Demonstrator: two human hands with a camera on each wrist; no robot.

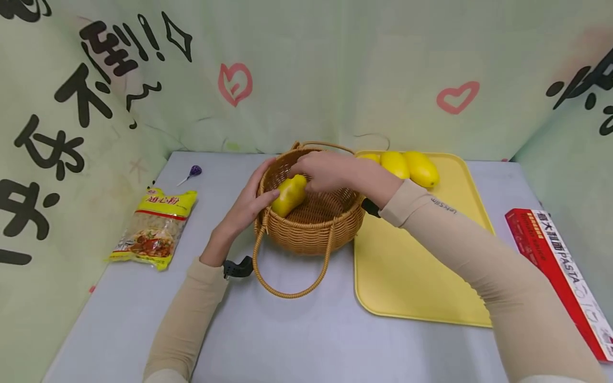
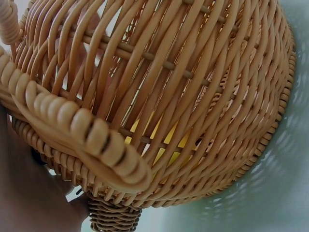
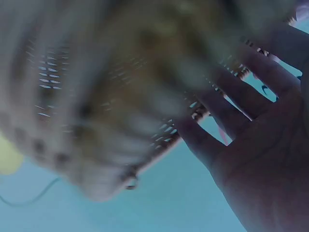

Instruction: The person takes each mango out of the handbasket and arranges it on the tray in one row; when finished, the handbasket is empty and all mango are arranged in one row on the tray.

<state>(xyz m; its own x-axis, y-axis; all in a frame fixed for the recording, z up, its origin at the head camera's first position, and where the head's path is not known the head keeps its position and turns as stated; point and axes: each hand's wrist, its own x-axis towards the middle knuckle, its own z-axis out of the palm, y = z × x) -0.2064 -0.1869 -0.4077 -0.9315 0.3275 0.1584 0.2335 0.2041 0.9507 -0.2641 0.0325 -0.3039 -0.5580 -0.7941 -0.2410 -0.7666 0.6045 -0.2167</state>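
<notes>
A brown wicker basket stands on the table, its front handle hanging down to the tabletop. My left hand grips the basket's left rim, thumb over the edge and fingers along the outside. Inside the basket, against its left wall, is a yellow mango; bits of yellow show through the weave in the left wrist view. My right hand reaches over the basket, fingers at the mango's upper right side. In the right wrist view that hand has spread, fairly straight fingers; their tips are hidden by the blurred basket.
Right of the basket lies a yellow tray with several yellow mangoes at its back edge. A red pasta box lies at far right. On the left are a bag of pasta and a purple lollipop. Fabric walls surround the table.
</notes>
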